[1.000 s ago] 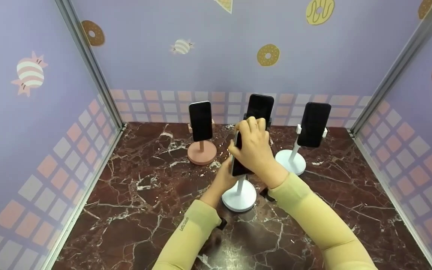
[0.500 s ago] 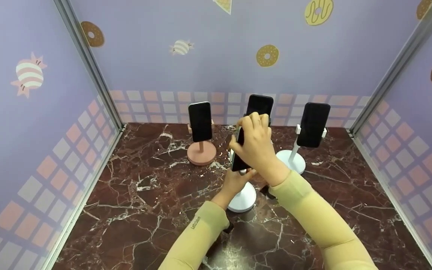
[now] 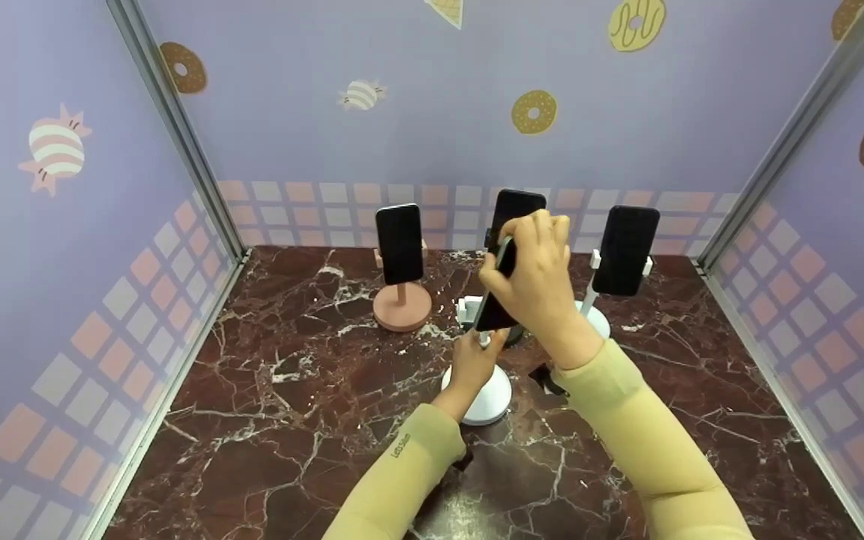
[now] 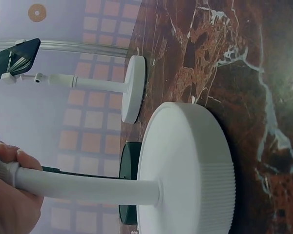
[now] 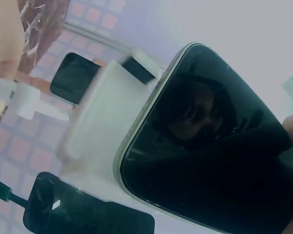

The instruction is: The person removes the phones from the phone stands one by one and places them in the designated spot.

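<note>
My left hand (image 3: 472,364) grips the post of a white phone stand, just under its holder. In the left wrist view its fingers wrap the upper end of the white post (image 4: 93,186), above the round base (image 4: 178,151). My right hand (image 3: 541,281) holds a smartphone (image 3: 498,309) by its edges, thumb on the left side and fingers over the top. The phone is tilted, shifted right of the stand's white holder (image 3: 469,309). In the right wrist view the black screen (image 5: 200,141) overlaps the white holder (image 5: 100,114) behind it.
Behind stand three more phones on stands: one phone (image 3: 400,244) on a pink stand at left, another phone (image 3: 520,206) partly behind my right hand, and a third phone (image 3: 627,251) on a white stand at right. Patterned walls (image 3: 432,112) enclose the marble-look tabletop (image 3: 327,450).
My left hand has gone from the phone's left side to the stand's post. The right hand has moved the phone up and right, baring the white holder.
</note>
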The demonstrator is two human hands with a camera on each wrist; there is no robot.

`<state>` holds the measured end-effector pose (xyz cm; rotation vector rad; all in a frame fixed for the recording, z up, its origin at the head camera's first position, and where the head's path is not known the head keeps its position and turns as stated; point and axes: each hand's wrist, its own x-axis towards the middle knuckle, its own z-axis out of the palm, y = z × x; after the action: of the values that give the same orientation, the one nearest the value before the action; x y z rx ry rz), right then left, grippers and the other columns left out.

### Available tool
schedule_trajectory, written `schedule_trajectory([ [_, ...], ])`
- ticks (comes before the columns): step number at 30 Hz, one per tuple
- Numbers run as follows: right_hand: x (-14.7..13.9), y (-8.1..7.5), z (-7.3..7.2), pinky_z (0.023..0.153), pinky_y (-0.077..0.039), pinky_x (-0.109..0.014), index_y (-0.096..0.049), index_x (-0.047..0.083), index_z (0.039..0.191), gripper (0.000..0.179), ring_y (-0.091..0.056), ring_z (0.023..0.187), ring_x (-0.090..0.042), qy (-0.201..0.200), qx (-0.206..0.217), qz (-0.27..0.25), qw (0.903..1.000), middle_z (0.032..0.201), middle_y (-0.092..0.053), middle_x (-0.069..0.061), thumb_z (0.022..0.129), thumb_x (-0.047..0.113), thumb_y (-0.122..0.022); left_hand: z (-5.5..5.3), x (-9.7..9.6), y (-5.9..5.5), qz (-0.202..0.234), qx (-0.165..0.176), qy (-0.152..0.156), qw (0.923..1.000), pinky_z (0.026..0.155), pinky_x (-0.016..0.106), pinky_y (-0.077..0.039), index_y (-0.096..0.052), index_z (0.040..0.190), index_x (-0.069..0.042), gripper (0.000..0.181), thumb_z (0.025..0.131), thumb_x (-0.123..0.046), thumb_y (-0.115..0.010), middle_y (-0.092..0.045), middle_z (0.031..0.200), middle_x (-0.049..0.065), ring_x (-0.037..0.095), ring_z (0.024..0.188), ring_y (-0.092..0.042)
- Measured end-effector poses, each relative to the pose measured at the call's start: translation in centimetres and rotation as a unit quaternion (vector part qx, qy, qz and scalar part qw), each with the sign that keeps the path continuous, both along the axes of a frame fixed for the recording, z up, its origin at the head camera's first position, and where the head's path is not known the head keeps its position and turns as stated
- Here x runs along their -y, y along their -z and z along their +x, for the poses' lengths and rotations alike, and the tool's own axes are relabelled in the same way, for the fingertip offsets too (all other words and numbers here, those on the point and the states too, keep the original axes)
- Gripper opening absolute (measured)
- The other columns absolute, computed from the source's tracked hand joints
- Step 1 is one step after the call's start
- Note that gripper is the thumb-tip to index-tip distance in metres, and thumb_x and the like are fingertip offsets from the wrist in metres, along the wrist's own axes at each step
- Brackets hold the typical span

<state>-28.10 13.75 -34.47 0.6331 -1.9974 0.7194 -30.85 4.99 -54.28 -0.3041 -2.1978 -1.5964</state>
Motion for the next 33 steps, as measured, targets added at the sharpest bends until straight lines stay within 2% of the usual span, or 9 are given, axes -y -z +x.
schedule_trajectory([
  [2,-0.5,-0.2,-0.1,0.071,-0.033,-0.039,-0.05,0.002,0.099,0.027,-0.036,0.095,-0.037,0.001,-0.005,-0.01,0.9999,0.093,-0.048,-0.018,0.08,0.008,-0.069,0.0,-0.1,0.1,-0.007,-0.006,-0.019,0.9998,0.06,0.033,-0.048,-0.054,0.066,-0.014,0.034,0.094,-0.029,-0.067,-0.047,0.061,-0.008,0.012,0.061,-0.045],
  [4,-1.0,-0.3,-0.2,0.071,-0.03,-0.038,-0.05,0.002,0.099,0.027,-0.035,0.094,-0.037,0.005,-0.01,-0.018,0.9998,0.091,-0.047,-0.018,0.08,0.008,-0.068,0.0,-0.1,0.2,-0.013,-0.01,-0.034,0.9993,0.06,0.035,-0.049,-0.056,0.065,-0.011,0.036,0.094,-0.03,-0.067,-0.051,0.059,-0.004,0.012,0.061,-0.047],
  [9,-2.5,-0.2,-0.5,0.071,-0.03,-0.039,-0.051,0.0,0.098,0.026,-0.035,0.093,-0.037,0.025,-0.016,-0.035,0.9989,0.09,-0.046,-0.018,0.078,0.007,-0.066,0.2,0.5,0.4,0.0,0.006,-0.044,0.999,0.059,0.029,-0.048,-0.063,0.066,-0.008,0.036,0.095,-0.029,-0.064,-0.063,0.057,0.005,0.009,0.057,-0.052],
  [14,-4.0,0.4,-0.7,0.064,-0.027,-0.04,-0.051,0.001,0.101,0.028,-0.035,0.095,-0.037,0.055,-0.002,-0.027,0.9981,0.093,-0.046,-0.018,0.079,0.008,-0.066,0.2,1.7,0.2,0.02,-0.004,-0.041,0.9989,0.06,0.029,-0.044,-0.058,0.067,-0.01,0.033,0.095,-0.027,-0.062,-0.049,0.061,-0.006,0.011,0.063,-0.047],
  [17,-4.6,0.9,-0.7,0.064,-0.026,-0.039,-0.05,0.001,0.103,0.029,-0.035,0.095,-0.038,0.063,0.013,-0.018,0.9978,0.094,-0.045,-0.02,0.08,0.01,-0.066,0.1,2.6,0.0,0.021,-0.017,-0.049,0.9984,0.06,0.033,-0.043,-0.059,0.07,-0.009,0.03,0.095,-0.026,-0.062,-0.047,0.065,-0.005,0.015,0.065,-0.044],
  [21,-5.4,1.9,-0.7,0.064,-0.03,-0.041,-0.051,0.0,0.105,0.031,-0.035,0.097,-0.04,0.079,0.048,-0.012,0.9956,0.097,-0.046,-0.021,0.08,0.011,-0.067,-0.1,4.1,-0.3,0.026,-0.023,-0.064,0.9973,0.062,0.034,-0.046,-0.063,0.075,-0.005,0.028,0.095,-0.024,-0.063,-0.054,0.066,0.0,0.015,0.066,-0.046],
  [25,-6.3,3.0,-0.8,0.066,-0.034,-0.046,-0.051,0.0,0.106,0.033,-0.035,0.101,-0.041,0.095,0.084,-0.007,0.9919,0.101,-0.047,-0.021,0.081,0.011,-0.068,-0.2,6.0,-0.7,0.035,-0.013,-0.083,0.9958,0.062,0.035,-0.048,-0.061,0.072,-0.005,0.03,0.095,-0.024,-0.063,-0.057,0.065,0.003,0.015,0.063,-0.049],
  [29,-7.2,4.2,-1.0,0.065,-0.036,-0.049,-0.05,0.001,0.106,0.032,-0.036,0.102,-0.041,0.106,0.098,0.0,0.9895,0.101,-0.047,-0.021,0.082,0.011,-0.068,-0.2,8.2,-1.4,0.029,0.003,-0.114,0.993,0.062,0.042,-0.052,-0.065,0.076,-0.002,0.033,0.095,-0.028,-0.061,-0.063,0.066,0.011,0.02,0.063,-0.054],
  [33,-7.9,5.6,-1.2,0.063,-0.038,-0.051,-0.05,0.002,0.105,0.031,-0.037,0.101,-0.042,0.116,0.11,0.01,0.9871,0.101,-0.048,-0.021,0.082,0.011,-0.069,-0.3,10.7,-2.1,0.021,-0.001,-0.137,0.9903,0.061,0.043,-0.05,-0.066,0.078,0.001,0.035,0.095,-0.029,-0.059,-0.065,0.067,0.017,0.025,0.063,-0.055],
])
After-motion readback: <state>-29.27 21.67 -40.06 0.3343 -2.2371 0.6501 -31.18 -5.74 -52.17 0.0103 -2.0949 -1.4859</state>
